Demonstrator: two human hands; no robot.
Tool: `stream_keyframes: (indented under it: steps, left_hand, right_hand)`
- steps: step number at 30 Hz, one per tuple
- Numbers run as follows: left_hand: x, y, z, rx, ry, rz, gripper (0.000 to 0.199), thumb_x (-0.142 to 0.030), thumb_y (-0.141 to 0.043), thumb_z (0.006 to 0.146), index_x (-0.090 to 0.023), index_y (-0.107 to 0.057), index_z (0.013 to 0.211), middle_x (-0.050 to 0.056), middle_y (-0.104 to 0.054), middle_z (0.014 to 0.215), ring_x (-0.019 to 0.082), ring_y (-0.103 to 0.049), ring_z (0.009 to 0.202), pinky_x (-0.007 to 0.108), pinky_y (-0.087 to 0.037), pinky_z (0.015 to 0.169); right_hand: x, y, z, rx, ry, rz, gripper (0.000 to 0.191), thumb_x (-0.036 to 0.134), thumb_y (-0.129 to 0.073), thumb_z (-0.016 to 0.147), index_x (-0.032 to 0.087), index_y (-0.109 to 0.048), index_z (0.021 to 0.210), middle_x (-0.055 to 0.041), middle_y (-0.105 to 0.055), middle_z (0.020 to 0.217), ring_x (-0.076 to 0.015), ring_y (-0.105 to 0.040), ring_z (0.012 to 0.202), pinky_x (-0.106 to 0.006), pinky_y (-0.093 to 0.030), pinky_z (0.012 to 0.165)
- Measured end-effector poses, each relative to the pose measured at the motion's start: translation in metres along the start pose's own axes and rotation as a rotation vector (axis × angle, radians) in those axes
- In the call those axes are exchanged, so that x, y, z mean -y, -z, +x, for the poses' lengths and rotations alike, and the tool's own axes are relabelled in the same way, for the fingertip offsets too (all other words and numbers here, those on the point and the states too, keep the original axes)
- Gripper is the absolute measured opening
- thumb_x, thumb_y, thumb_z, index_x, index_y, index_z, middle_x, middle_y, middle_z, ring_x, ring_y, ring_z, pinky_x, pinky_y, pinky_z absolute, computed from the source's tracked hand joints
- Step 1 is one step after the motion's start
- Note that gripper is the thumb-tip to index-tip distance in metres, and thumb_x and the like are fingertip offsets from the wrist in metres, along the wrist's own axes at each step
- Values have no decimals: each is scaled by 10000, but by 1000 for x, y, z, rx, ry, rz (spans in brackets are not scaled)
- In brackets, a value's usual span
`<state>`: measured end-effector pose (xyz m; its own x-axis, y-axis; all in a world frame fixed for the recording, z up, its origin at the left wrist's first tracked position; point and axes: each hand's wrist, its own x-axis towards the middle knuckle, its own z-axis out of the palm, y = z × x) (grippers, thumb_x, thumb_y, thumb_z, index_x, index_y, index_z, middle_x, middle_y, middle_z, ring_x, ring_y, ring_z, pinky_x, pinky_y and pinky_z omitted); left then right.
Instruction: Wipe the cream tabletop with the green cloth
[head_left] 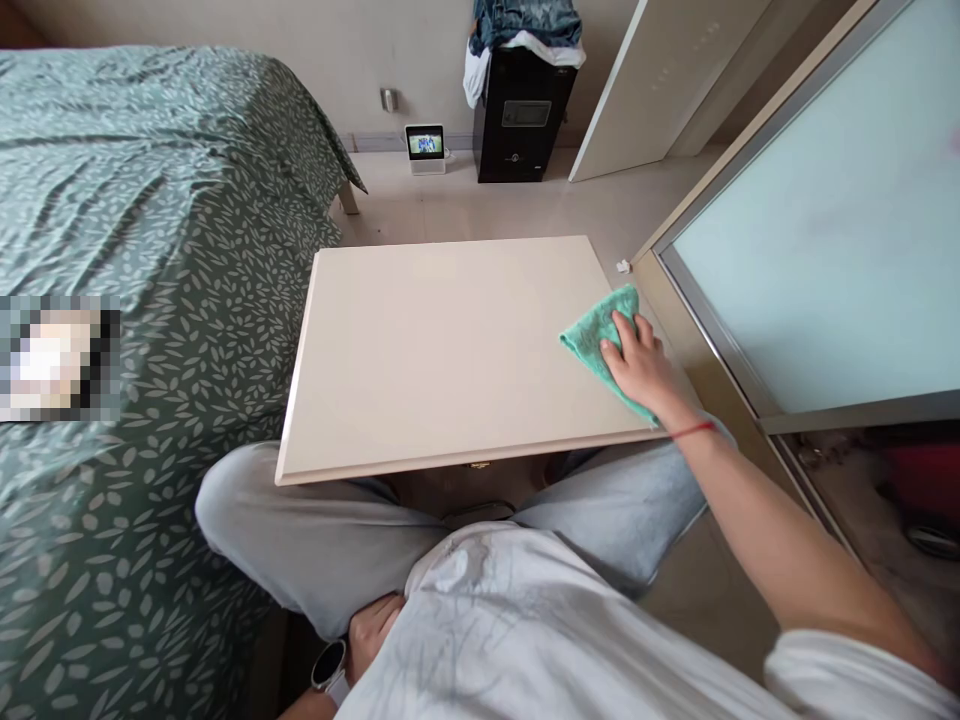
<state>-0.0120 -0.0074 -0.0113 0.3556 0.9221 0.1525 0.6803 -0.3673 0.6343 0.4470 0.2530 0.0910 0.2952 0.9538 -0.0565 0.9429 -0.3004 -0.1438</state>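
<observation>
My right hand (636,362) presses a green cloth (596,330) onto the right side of a pale tabletop (442,350), its fingers bent over the cloth. One corner of the cloth points left across the surface, and its lower edge trails to the table's near edge. On my lap, close to my waist, rests my left hand (373,630). Its fingers are mostly hidden by my white shirt, so I cannot see whether they hold anything.
A bed with a green leaf-patterned cover (217,300) stands close on the left. At right is a sliding door with a frosted panel (832,210). Beyond the table are a small screen (426,148) and a black cabinet (517,120) with clothes (525,25) on top.
</observation>
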Motion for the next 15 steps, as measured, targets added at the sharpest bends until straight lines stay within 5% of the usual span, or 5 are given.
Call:
stream_keyframes:
  steps: [4,7,10,15]
  left_hand:
    - [-2,3,3,9,-88,-18,252,-245,-393,725,-211,-360,477,-36,-424,428,94,-423,346,199,-278,374]
    - [-3,4,4,10,-105,-25,260,-258,-392,735,-210,-354,482,-36,-430,432,91,-425,352,198,-279,379]
    - [-2,3,4,13,-88,-32,287,-280,-375,748,-206,-353,472,-38,-410,424,85,-420,351,195,-271,377]
    - [0,1,1,27,-34,-16,315,-278,-393,737,-196,-335,438,-44,-363,395,71,-378,318,192,-226,353]
  right_hand:
    - [-30,-15,-81,-92,57,-33,764,498,-334,1192,218,-509,1881,-273,-490,1899,-537,-602,1639,-754,-635,1201]
    - [-38,-18,-107,-64,82,-69,769,519,-352,1187,227,-500,1882,-279,-432,1939,-579,-491,1732,-865,-556,1246]
    - [-35,-17,-84,-18,101,-54,779,561,-381,1182,214,-481,1873,-311,-358,1969,-630,-353,1799,-1026,-383,1265]
    - [-2,-4,21,26,124,27,857,651,-410,1187,143,-455,1876,-315,-77,2049,-641,-59,1877,-1075,-219,1284]
